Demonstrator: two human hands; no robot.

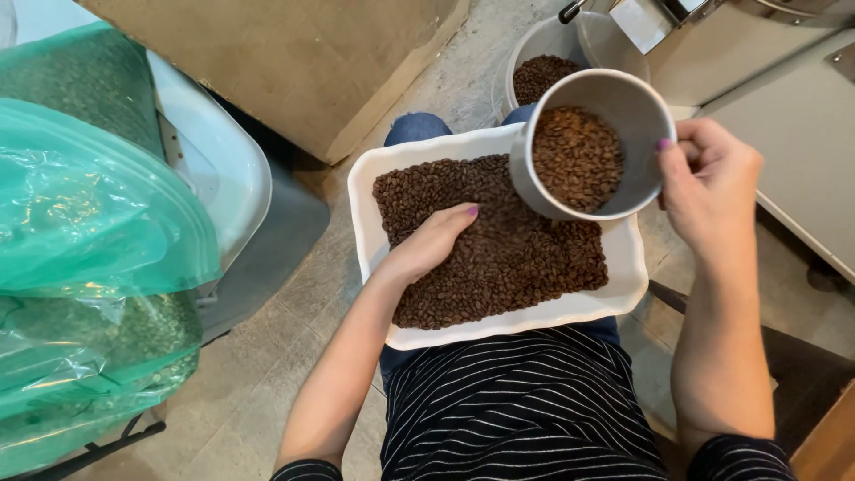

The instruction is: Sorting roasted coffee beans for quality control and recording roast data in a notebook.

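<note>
Head view, left to right: green plastic bags (89,223) of pale beans at far left; white tray (374,232) of roasted coffee beans (517,258) on the lap; left hand (432,240) resting palm-down on the beans, fingers loosely curled, grasping nothing visible; grey metal cup (614,107) part-filled with beans, tilted above the tray's far right corner, its handle enclosed by the right hand (708,187).

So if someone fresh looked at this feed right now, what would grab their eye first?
Most likely the white tray heaped with dark roasted coffee beans on the person's lap, with the left hand resting in them. Just above its right corner, the right hand holds a grey metal cup partly filled with beans. At far left, green plastic bags fill the edge.
</note>
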